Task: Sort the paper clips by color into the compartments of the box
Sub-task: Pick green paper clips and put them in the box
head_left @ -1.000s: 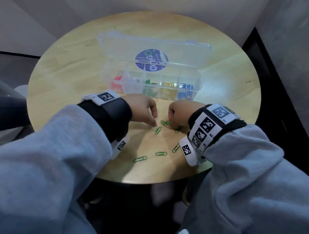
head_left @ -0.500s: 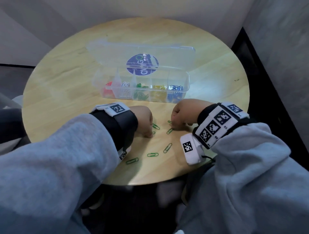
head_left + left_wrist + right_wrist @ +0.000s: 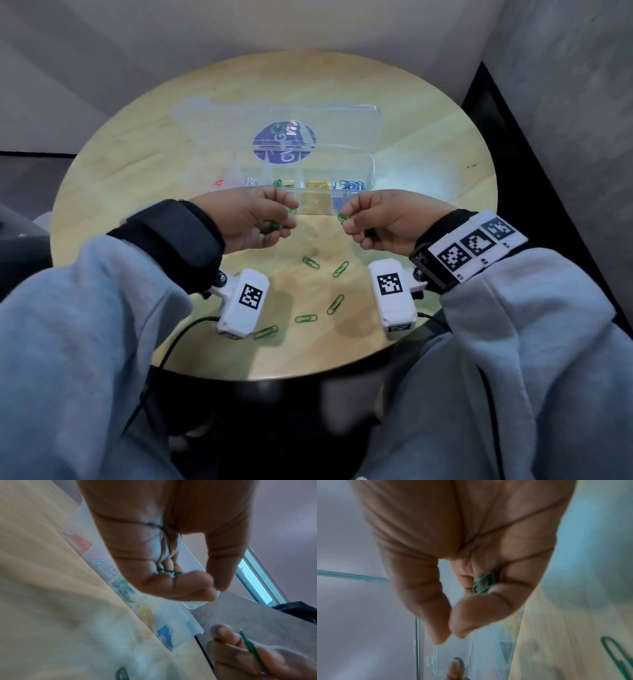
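Observation:
The clear compartment box (image 3: 372,173) stands open at mid-table with its lid (image 3: 219,118) laid back. From left to right it holds red, white, green (image 3: 123,589), yellow and blue clips. My left hand (image 3: 291,214) hovers just in front of the box, pinching a green paper clip (image 3: 293,210) and cupping more green clips (image 3: 169,572) in the palm. My right hand (image 3: 344,221) hovers opposite, pinching a green clip (image 3: 342,218), with further green clips (image 3: 484,582) curled in its palm. Several loose green clips (image 3: 311,262) lie on the table below the hands.
The round wooden table (image 3: 428,205) stands in a corner between walls, with a dark gap to its right. The table's near edge lies just beyond my wrists. Loose green clips (image 3: 306,318) lie close to that edge.
Both hands have lifted off the table, where they were picking at green clips, and now hover higher and closer to the box, each holding green clips. The head view has shifted.

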The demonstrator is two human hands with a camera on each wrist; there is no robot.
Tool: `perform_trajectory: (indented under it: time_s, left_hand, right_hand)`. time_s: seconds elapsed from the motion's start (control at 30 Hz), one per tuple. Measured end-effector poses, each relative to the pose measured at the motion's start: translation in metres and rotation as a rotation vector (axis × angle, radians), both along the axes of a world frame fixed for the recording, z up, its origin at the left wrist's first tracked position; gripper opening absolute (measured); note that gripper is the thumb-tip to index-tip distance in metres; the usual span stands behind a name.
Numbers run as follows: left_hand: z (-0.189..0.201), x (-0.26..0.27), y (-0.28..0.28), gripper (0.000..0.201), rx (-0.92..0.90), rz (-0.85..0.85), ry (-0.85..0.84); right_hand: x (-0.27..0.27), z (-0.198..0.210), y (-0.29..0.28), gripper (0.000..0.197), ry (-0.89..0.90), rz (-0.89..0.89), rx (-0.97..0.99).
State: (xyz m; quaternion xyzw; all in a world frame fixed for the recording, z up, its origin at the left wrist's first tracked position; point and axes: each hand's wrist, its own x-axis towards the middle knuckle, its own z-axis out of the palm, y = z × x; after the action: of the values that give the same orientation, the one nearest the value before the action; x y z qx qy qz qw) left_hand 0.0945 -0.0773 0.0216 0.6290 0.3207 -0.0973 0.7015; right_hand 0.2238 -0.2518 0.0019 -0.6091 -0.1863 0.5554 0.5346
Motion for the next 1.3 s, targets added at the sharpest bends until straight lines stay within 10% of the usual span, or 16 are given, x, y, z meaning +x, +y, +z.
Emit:
perform_trajectory:
  time_s: [0.23, 0.4, 0.73, 1.3]
  left_hand:
    - [0.002, -0.003, -0.002, 0.006, -0.101, 0.052, 0.010]
    - [-0.007, 0.006, -0.014, 0.024, 0.278, -0.129, 0.176]
    - [-0.020, 0.017, -0.031, 0.022, 1.109, -0.659, 0.285]
    - [-0.026, 0.012, -0.032, 0.019, 0.888, -0.678, 0.368]
  right_hand:
    - [-0.002, 0.000, 0.002, 0.025, 0.194, -0.170, 0.043]
    - [-0.006, 0.000, 0.005, 0.022, 0.193, -0.197, -0.029]
    - [-0.019, 0.000, 0.006, 0.011, -0.818, 0.339, -0.553]
    - [-0.027, -0.009, 0.023, 0.007, -1.004, 0.561, -0.619]
